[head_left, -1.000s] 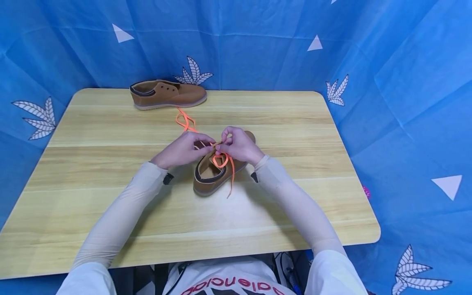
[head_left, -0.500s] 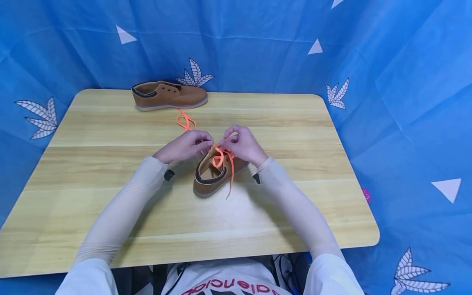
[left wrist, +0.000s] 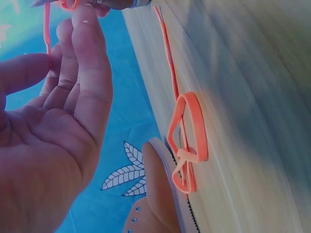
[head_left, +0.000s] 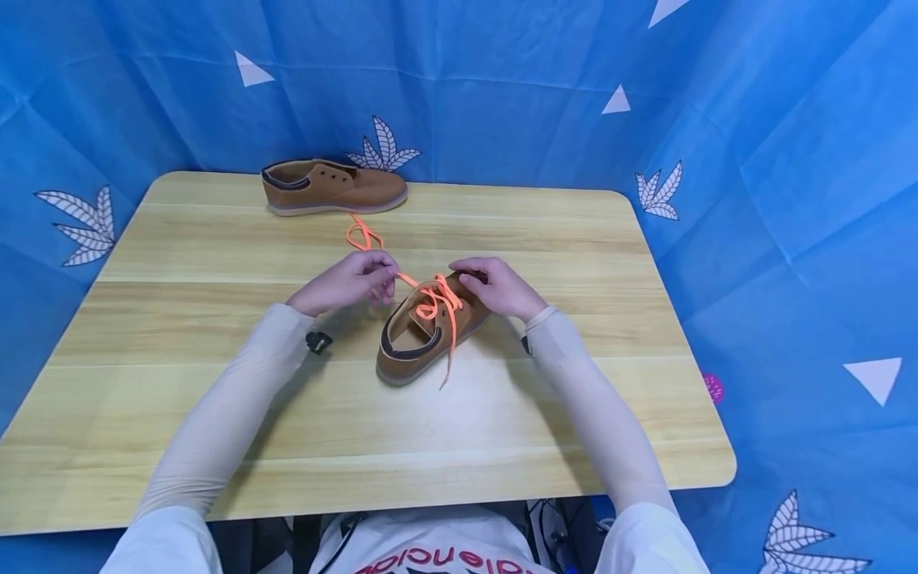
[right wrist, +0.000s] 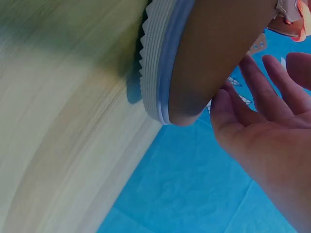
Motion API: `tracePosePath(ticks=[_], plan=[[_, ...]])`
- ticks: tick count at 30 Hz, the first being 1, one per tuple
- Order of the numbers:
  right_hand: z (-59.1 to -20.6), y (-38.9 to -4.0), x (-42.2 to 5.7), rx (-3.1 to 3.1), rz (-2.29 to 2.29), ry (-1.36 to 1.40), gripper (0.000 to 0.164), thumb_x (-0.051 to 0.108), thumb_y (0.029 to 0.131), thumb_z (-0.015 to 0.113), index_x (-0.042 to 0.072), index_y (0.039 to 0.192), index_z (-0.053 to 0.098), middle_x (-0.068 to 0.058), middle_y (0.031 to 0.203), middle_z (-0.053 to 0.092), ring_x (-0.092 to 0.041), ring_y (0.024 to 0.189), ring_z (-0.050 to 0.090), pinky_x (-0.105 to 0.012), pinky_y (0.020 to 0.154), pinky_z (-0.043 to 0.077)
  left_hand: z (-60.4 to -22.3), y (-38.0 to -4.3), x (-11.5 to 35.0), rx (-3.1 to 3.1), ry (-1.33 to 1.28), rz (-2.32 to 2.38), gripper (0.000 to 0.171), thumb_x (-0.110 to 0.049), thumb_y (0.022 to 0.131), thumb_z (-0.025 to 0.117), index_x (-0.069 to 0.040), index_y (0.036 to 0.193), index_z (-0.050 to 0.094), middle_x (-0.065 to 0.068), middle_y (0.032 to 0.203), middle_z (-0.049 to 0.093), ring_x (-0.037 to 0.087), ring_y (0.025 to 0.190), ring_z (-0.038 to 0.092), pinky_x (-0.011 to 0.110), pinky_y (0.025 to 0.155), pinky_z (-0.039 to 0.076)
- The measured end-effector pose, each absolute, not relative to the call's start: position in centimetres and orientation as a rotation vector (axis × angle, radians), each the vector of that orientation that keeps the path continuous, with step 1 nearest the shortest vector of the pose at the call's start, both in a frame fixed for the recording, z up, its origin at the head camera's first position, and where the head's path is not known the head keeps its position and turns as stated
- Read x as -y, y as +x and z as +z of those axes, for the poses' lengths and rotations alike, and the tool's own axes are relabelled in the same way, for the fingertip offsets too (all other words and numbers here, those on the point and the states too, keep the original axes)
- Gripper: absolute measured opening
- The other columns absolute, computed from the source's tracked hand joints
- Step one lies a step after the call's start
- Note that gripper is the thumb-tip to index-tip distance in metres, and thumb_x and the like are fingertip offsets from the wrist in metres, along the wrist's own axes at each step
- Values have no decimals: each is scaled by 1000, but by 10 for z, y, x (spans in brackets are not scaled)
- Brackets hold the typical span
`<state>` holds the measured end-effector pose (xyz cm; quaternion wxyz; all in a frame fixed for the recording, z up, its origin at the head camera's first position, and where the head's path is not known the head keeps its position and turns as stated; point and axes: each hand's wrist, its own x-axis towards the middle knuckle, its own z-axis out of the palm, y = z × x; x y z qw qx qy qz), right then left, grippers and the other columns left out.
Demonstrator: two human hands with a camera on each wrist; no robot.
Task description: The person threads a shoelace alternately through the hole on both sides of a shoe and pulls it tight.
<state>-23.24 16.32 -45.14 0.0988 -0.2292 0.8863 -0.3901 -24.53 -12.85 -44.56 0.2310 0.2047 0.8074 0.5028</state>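
Observation:
A brown shoe (head_left: 402,367) stands at mid-table, toe pointing away to the right, with an orange lace (head_left: 450,299) threaded through its eyelets and one end hanging down its near side. My left hand (head_left: 347,283) is left of the shoe. Its thumb and forefinger pinch the other stretch of lace, drawn taut from the eyelets, as the left wrist view shows with the lace (left wrist: 47,29) running into the pinch. My right hand (head_left: 505,288) rests by the toe with relaxed fingers; in the right wrist view those fingers (right wrist: 262,90) lie right beside the shoe's front (right wrist: 204,63).
A second brown shoe (head_left: 369,190) without a lace stands at the table's back edge. Another orange lace (head_left: 364,233), looped loosely, lies in front of it. A blue patterned cloth (head_left: 502,104) hangs behind the wooden table (head_left: 559,414).
My left hand has drawn leftward with the lace, pulling it away from the eyelets. My right hand has left the lace and shifted right to the toe of the shoe.

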Motion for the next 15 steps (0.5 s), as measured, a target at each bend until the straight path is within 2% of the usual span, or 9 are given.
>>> tracePosePath(ticks=[3, 8, 15], plan=[[-452, -231, -163, -2642, -1090, -701, 33, 14, 101, 52, 5, 132, 62, -11, 137, 61, -25, 135, 52, -39, 116, 38, -445, -245, 132, -2230, 525, 1390, 31, -27, 105, 45, 0, 115, 55, 18, 94, 63, 35, 85, 68, 51, 79, 57], [-452, -230, -162, -2644, -1022, -729, 33, 12, 101, 52, 3, 131, 61, -12, 141, 58, -26, 138, 48, -39, 118, 36, -442, -246, 141, -2245, 450, 1412, 32, -32, 105, 44, -3, 113, 55, 15, 93, 62, 40, 92, 67, 51, 81, 57], [-452, -229, -161, -2633, -1019, -745, 35, 11, 100, 55, 1, 132, 60, -14, 142, 56, -28, 138, 48, -40, 118, 36, -437, -247, 155, -2285, 420, 1447, 36, -36, 105, 42, -4, 114, 54, 12, 92, 61, 42, 93, 66, 47, 79, 58]])
